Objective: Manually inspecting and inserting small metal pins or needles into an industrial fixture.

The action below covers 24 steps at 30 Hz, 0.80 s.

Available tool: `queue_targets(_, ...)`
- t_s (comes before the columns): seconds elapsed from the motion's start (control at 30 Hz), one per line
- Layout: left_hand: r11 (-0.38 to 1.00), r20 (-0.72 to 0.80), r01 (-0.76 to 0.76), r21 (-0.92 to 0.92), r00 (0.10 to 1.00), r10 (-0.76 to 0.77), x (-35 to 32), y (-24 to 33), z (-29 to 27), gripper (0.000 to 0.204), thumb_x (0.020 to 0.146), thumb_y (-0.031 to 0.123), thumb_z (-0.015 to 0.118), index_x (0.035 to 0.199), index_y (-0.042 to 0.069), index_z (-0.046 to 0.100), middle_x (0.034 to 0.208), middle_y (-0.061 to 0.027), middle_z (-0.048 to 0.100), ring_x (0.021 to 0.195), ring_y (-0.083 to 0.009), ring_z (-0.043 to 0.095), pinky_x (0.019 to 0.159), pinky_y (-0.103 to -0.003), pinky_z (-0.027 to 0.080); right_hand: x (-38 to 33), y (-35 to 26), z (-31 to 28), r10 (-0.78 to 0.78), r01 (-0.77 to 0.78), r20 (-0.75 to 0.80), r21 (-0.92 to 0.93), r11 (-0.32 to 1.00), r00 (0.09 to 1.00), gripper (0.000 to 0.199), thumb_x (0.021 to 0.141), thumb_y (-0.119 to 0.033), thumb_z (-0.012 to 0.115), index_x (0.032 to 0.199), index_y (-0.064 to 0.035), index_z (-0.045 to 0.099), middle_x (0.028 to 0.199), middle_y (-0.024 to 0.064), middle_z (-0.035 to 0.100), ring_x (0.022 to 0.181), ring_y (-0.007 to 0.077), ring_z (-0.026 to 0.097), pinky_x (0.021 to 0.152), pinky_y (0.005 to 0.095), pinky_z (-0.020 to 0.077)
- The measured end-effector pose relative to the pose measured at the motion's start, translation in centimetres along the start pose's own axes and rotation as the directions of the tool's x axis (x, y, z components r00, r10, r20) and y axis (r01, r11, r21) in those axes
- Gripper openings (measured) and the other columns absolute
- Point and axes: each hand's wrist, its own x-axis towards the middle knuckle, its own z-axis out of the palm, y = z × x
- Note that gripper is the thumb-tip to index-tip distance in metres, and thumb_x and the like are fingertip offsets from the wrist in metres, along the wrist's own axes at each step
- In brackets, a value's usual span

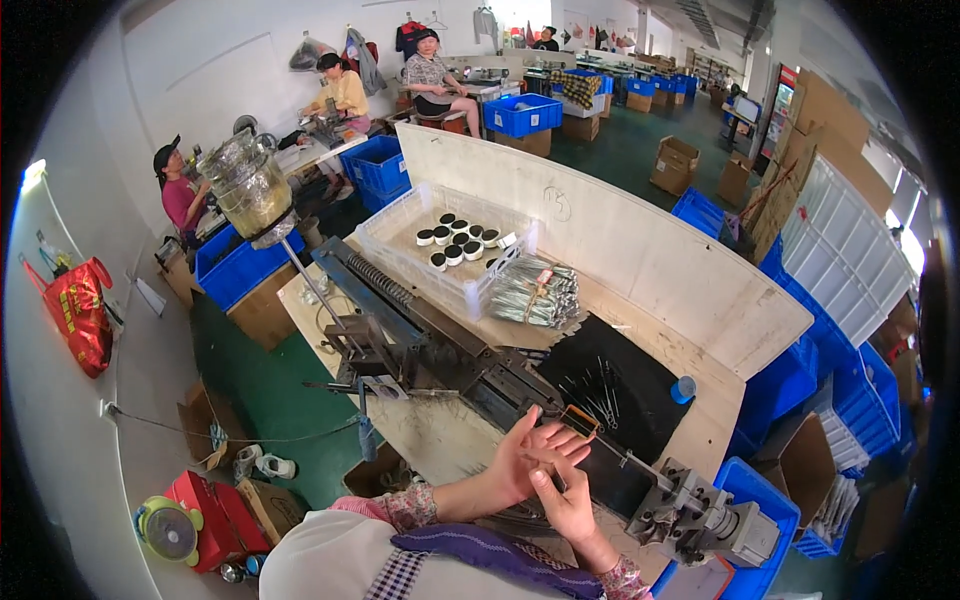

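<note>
My left hand (535,450) is raised over the near edge of the bench machine, palm up with its fingers spread. Close against its palm is my right hand (568,502), thumb and forefinger apart; nothing shows in either hand, though some right fingers are hidden. Just beyond my left fingertips is a small orange rectangular frame (580,421) on the long dark metal machine (460,350). Several thin metal rods (603,395) lie on a black mat (640,370) behind it. A tied bundle of silvery rods (537,292) rests farther back.
A clear plastic crate (385,240) holds several white rolls with black tops. A blue spool (683,389) stands right on the mat. A white board (600,235) walls the bench's far side. A metal clamp unit (690,510) is at right. Blue bins (523,115) and other people are beyond.
</note>
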Motion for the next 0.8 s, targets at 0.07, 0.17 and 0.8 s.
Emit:
queue_targets(0.07,1.000,-0.050,0.000,0.003,0.999,0.000,0.0,0.1,0.3,0.074,0.093,0.057,0.040,0.124,-0.009,0.038,0.134,-0.0218,0.039,0.136,-0.0348,0.029,0.118,-0.044,0.018,0.0,0.0,0.0,0.000,0.000,0.003,-0.020,1.000,1.000,0.028,0.094,-0.017,0.058,0.116,0.0012,0.061,0.086,0.0077,0.068,0.077,0.0100,0.061,0.073,0.0256,0.0489)
queue_targets(0.17,1.000,-0.016,-0.004,0.005,1.000,0.004,-0.1,0.0,-0.4,0.074,0.093,0.058,0.040,0.123,-0.010,0.037,0.136,-0.0227,0.036,0.136,-0.0354,0.029,0.118,-0.045,0.018,-0.2,-0.5,0.0,0.053,-0.053,0.016,0.002,0.999,0.998,0.028,0.094,-0.016,0.058,0.115,0.0010,0.061,0.086,0.0080,0.068,0.077,0.0097,0.061,0.073,0.0254,0.0490)
queue_targets(0.8,0.999,-0.027,-0.028,0.044,0.999,0.029,-0.1,0.0,0.7,0.064,0.095,0.057,0.036,0.107,-0.005,0.044,0.119,-0.0165,0.046,0.131,-0.0336,0.034,0.117,-0.045,0.018,0.1,0.0,0.0,0.051,-0.051,0.029,-0.008,0.999,0.998,0.028,0.094,-0.016,0.058,0.115,0.0019,0.060,0.084,0.0079,0.067,0.077,0.0111,0.061,0.074,0.0263,0.0485)
